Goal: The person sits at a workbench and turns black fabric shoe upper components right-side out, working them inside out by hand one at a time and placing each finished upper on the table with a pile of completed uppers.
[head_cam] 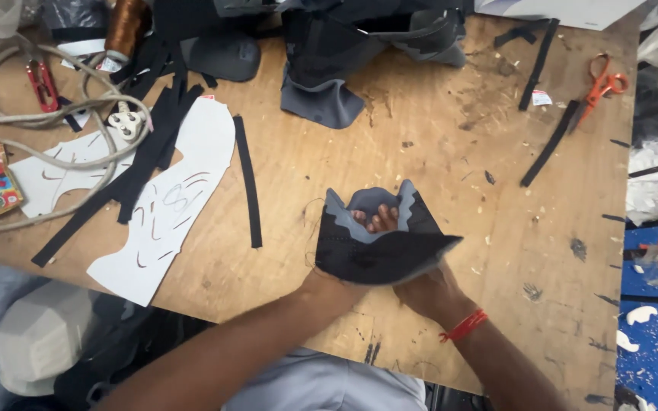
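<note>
Head view: both hands work on one black and grey shoe upper point(378, 240), which sits above the near edge of the wooden desk point(390, 144), about midway along it. The left hand point(329, 285) is closed on the upper's lower left side, its fingers point(375, 221) pushed up inside and showing through the opening. The right hand point(428, 289), with a red thread point(464, 326) on the wrist, grips the lower right edge from beneath; how far its fingers close cannot be told. White paper patterns point(169, 205) and black strips point(247, 181) lie toward the left edge. Orange scissors point(602, 84) rest at the far right corner. More grey uppers point(344, 46) are heaped along the far edge.
</note>
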